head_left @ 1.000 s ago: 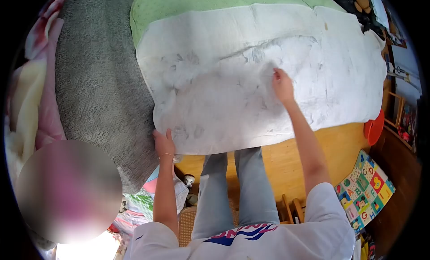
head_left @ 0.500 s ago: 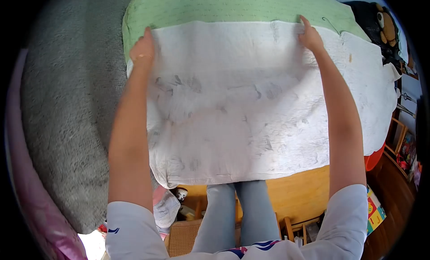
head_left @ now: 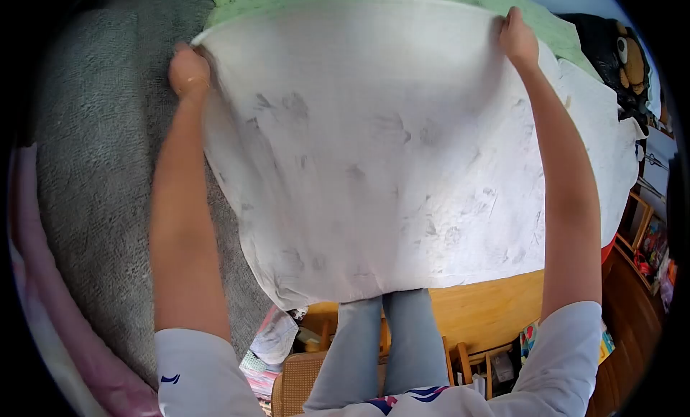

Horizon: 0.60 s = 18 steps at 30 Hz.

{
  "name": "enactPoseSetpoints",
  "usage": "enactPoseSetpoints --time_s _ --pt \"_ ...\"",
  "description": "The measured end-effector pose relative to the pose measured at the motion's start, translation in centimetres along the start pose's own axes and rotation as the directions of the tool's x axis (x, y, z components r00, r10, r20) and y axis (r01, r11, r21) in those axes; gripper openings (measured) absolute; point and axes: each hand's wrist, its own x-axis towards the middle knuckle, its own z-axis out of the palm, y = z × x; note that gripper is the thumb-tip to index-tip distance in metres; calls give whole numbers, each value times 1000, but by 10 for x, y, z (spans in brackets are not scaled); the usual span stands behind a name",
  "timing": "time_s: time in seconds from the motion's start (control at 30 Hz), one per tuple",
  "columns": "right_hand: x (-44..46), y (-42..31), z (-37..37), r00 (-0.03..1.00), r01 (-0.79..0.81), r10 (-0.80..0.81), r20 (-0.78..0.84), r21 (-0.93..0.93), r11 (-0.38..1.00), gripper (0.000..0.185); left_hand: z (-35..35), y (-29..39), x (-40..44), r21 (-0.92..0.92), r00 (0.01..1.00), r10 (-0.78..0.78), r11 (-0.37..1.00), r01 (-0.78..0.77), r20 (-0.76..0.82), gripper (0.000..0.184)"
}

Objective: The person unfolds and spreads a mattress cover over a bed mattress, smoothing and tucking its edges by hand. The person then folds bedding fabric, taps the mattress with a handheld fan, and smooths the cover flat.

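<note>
A large white cloth [head_left: 345, 144] with faint grey marks is stretched between my two hands. My left hand [head_left: 189, 71] is closed on its far left corner, over the edge of the grey plush blanket. My right hand [head_left: 518, 40] grips the far edge on the right, with the thumb along the top. Between the hands the far edge is lifted in a taut arc, while the near edge hangs down by my knees. Beneath and beyond it lies a green quilted cover [head_left: 287, 2].
Grey plush fabric [head_left: 93, 165] spreads on the left, with pink bedding [head_left: 57, 302] beside it. A wooden surface [head_left: 481, 309] and a woven seat [head_left: 296, 385] are near my legs. At the far right are a black bag [head_left: 596, 47], a brown plush toy [head_left: 632, 65] and wooden shelving [head_left: 636, 219].
Both hands have moved farther apart and slightly up, the left one outward over the grey blanket. The cloth's far edge has risen off the green cover and is pulled tighter.
</note>
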Motion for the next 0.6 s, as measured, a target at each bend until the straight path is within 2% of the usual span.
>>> enactPoseSetpoints --time_s 0.03,0.1,0.13,0.17,0.2,0.23,0.27,0.3,0.33,0.37,0.43,0.47,0.5,0.53,0.57,0.6 --pt "13 4 6 1000 -3 3 4 -5 1000 35 -4 6 9 -60 1000 -4 998 3 -8 27" --pt "43 19 21 983 -76 88 -161 81 994 39 -8 19 24 -121 1000 -14 993 13 -3 26" --pt "43 18 23 985 -72 82 -150 75 995 39 -4 17 30 -162 1000 -5 987 8 19 34" --pt "47 15 24 964 1 34 -263 133 991 30 3 14 34 -199 999 4 980 3 37 42" --pt "49 11 28 928 77 -3 -372 184 980 22 13 13 38 -189 999 0 982 9 48 42" --pt "44 4 32 933 80 -8 -360 185 980 22 24 9 41 -192 995 37 981 -18 97 56" --pt "43 1 33 964 91 -22 -265 251 964 27 35 9 46 -202 987 74 978 -45 141 70" --pt "44 -3 36 985 94 -42 -170 315 944 32 47 10 47 -202 987 68 979 -38 145 70" --pt "46 -1 49 990 123 -89 -106 377 918 41 61 12 44 -226 985 126 969 -96 120 88" --pt "53 4 61 991 121 -93 -94 378 918 41 71 19 46 -245 978 184 957 -157 95 105" --pt "54 4 85 999 13 -31 21 588 809 61 93 21 56 -220 970 187 964 -150 157 112" --pt "45 -7 85 999 5 -30 33 592 806 61 99 23 60 -202 959 192 968 -150 209 119" --pt "32 -19 86 997 81 -82 -15 394 915 68 106 23 58 -195 957 191 969 -149 217 119" --pt "23 -32 82 988 153 -146 -56 170 973 75 110 30 54 -311 945 159 948 -65 287 123" --pt "22 -37 82 987 155 -147 -57 167 974 75 116 35 52 -421 925 136 907 28 354 127" --pt "19 -39 84 984 175 -170 -62 97 980 74 122 35 48 -426 924 139 904 28 356 127"
